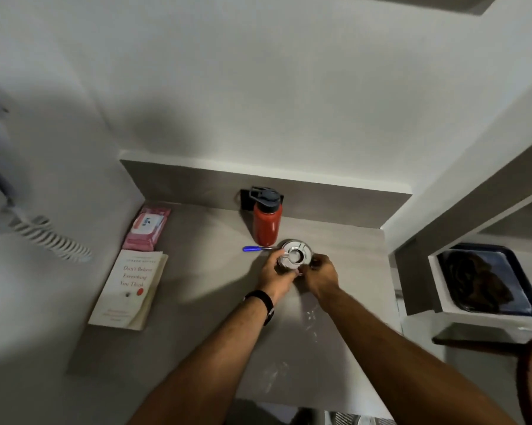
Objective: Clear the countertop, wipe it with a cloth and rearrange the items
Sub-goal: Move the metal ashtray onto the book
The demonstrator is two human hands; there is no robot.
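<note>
While both hands close around the round silver metal container (295, 256) near the back of the grey countertop (197, 302), the person seems to be in the first step of the task, the clearing. The left hand (277, 276) holds the container's left side with fingers curled on its rim, and the right hand (323, 276) presses on its right side; whether the container is already lifted or rests on the surface cannot be told. A blue pen (255, 248) lies just beside the container on the left, and the tall red bottle with a dark cap (267, 220) stands just behind it, close to the wall. Further left, against the side wall, lie the pink soft pack of wipes (148, 227) and the cream paperback book (129, 289), which touch at one end. No cloth is visible on the countertop, so the wiping probably is not begun. The next move likely calls for lifting the container straight up with both hands, kept level, without knocking the bottle or rolling the pen, then taking away the other items.
</note>
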